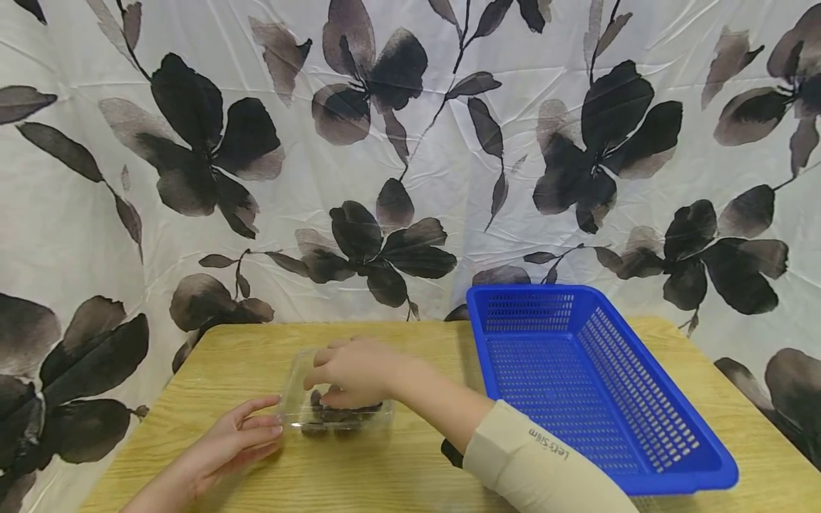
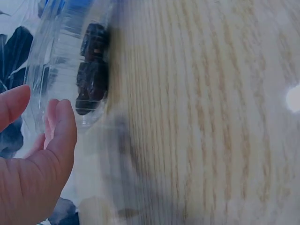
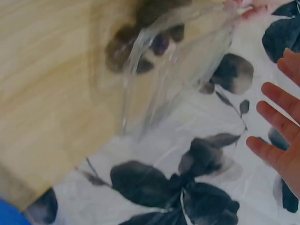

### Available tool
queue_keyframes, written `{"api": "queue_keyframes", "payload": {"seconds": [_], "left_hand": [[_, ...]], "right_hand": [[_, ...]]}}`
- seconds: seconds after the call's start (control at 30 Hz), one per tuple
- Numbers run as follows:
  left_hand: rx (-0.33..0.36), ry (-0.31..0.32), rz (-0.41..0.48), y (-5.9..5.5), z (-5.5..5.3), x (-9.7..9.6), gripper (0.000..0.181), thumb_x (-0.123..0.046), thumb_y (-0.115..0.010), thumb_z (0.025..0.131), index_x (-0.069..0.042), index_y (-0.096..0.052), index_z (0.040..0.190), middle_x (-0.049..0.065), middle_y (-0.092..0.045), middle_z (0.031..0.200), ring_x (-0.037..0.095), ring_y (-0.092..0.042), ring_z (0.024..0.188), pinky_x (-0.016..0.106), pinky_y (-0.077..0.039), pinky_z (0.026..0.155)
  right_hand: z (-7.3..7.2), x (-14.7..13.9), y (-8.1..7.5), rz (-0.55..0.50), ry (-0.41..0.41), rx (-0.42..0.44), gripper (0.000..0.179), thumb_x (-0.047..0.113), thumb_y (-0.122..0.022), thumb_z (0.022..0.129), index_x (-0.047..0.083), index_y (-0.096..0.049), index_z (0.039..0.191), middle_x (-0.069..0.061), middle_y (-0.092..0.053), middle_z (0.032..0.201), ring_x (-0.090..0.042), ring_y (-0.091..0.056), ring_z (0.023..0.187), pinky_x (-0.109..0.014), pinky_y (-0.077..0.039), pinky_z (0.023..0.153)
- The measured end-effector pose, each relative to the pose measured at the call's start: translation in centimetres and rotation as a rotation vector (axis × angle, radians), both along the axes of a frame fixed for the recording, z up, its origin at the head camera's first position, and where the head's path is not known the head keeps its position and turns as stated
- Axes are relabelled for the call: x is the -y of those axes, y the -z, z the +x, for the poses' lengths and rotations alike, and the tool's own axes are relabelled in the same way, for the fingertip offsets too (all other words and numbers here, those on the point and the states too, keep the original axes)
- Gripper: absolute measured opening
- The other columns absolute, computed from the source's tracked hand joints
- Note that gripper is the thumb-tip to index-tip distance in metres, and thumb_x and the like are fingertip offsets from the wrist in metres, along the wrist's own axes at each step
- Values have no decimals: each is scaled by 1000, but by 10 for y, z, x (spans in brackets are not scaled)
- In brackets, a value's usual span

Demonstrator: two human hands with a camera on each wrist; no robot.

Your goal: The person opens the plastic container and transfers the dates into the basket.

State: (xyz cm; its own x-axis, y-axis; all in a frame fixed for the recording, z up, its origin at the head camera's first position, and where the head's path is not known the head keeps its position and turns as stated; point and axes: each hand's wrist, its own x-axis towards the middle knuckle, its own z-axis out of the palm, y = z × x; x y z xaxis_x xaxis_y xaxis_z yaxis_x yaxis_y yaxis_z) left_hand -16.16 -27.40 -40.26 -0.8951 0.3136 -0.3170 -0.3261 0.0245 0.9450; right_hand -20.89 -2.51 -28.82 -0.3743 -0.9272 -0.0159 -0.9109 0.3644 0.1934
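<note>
A clear plastic box [image 1: 295, 381] stands on the wooden table, with several dark brown, date-like pieces [image 2: 93, 70] inside along its near side. My left hand [image 1: 240, 436] is at the box's left side, fingertips right at its edge, with the thumb apart from the fingers in the left wrist view. Over the box is my right hand [image 1: 362, 370], reaching in from the right. Its fingers [image 3: 276, 117] are spread with nothing between them in the right wrist view. Part of the dark contents is hidden behind the right hand.
A large blue perforated basket [image 1: 680, 479] stands on the right side of the table [image 1: 205, 385]. A small black thing [image 1: 452, 453] shows partly from under the right sleeve [image 1: 539, 456]. Behind the table hangs a white cloth [image 1: 430, 178] with dark flowers.
</note>
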Motion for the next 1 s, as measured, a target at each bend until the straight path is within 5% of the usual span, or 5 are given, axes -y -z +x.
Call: {"api": "queue_keyframes", "payload": {"seconds": [0.33,0.6,0.73,1.0], "left_hand": [[-4,17,-12,0,0,0,73,-8,-59,91,10,-10,143,5,-57,107,15,-60,96,34,-50,87],[-7,39,15,0,-1,-1,74,-8,-55,93,13,-4,142,3,-59,106,14,-60,98,33,-50,87],[-32,60,3,2,-3,-2,76,-9,-53,95,16,3,141,2,-59,106,11,-59,98,33,-49,88],[-17,72,16,4,-4,-2,72,-7,-52,94,21,-3,139,-1,-60,105,8,-59,96,30,-49,87]], "right_hand": [[6,28,33,-41,41,-14,31,35,-59,91,32,-60,122,13,-56,113,-5,-49,109,-23,-43,91],[5,39,73,-257,-69,-198,22,33,-62,89,27,-67,109,6,-59,113,-10,-52,108,-21,-42,92],[6,43,84,-303,-50,-227,17,32,-60,90,28,-67,104,5,-58,116,-12,-51,111,-24,-42,94],[10,52,97,-347,-21,-285,16,36,-59,90,30,-70,101,6,-59,109,-9,-54,100,-20,-46,83]]}}
